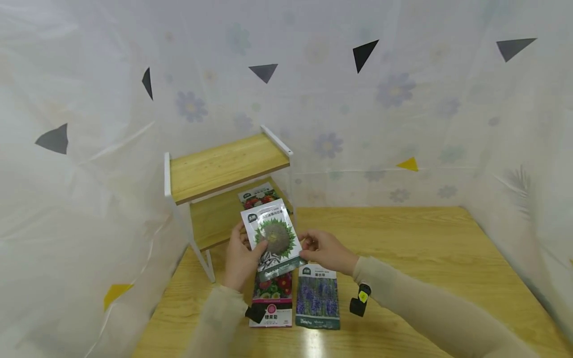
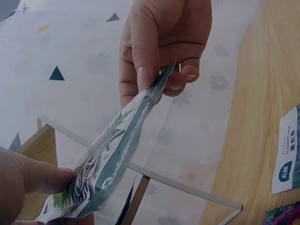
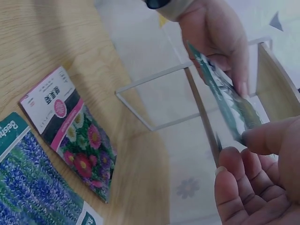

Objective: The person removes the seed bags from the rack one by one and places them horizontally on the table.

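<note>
Left hand (image 1: pixel 240 259): thumb pressed on the front, fingers curled behind, by which a white-and-green seed packet (image 1: pixel 278 237) is gripped at its left edge; right hand (image 1: pixel 330 252): the same packet's lower right corner pinched. The packet is held tilted above the desk (image 1: pixel 403 288), before a two-tier shelf (image 1: pixel 230 161). One red-flower packet (image 1: pixel 257 195) is seated on the lower tier. Nearer, a pink-banded packet (image 1: pixel 271 308) and a purple-flower packet (image 1: pixel 318 298) are laid side by side on the desk
</note>
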Tool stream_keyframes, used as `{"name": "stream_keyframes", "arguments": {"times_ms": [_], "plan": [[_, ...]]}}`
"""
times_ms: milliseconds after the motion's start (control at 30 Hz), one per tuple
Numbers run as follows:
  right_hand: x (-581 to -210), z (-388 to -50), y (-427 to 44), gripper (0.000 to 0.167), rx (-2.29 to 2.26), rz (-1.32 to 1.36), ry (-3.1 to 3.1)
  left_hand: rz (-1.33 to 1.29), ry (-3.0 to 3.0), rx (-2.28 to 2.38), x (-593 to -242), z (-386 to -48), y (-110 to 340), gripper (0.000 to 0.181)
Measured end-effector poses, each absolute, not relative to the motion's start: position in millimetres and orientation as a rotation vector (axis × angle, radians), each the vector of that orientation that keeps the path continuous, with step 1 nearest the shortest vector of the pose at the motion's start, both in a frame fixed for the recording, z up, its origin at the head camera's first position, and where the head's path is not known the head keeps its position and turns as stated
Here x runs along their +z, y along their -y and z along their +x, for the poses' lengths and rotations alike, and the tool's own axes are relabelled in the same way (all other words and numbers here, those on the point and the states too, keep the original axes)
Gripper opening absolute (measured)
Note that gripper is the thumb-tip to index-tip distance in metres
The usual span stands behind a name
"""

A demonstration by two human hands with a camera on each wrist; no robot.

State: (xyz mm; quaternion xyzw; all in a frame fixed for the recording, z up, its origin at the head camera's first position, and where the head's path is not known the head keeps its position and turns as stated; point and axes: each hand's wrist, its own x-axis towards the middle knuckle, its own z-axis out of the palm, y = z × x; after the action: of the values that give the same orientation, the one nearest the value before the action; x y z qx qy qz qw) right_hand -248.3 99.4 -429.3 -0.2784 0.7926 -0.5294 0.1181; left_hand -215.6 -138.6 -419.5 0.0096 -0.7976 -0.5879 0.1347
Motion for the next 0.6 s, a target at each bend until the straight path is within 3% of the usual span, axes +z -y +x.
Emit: {"name": "stream_keyframes", "arguments": {"times_ms": [600], "plan": [[-413.4, -249.9, -156.8, 0.039, -1.718, -0.618, -2.262, -0.276, 2.449, -1.846, -429.1, -196.1, 86.6, 0.081]]}}
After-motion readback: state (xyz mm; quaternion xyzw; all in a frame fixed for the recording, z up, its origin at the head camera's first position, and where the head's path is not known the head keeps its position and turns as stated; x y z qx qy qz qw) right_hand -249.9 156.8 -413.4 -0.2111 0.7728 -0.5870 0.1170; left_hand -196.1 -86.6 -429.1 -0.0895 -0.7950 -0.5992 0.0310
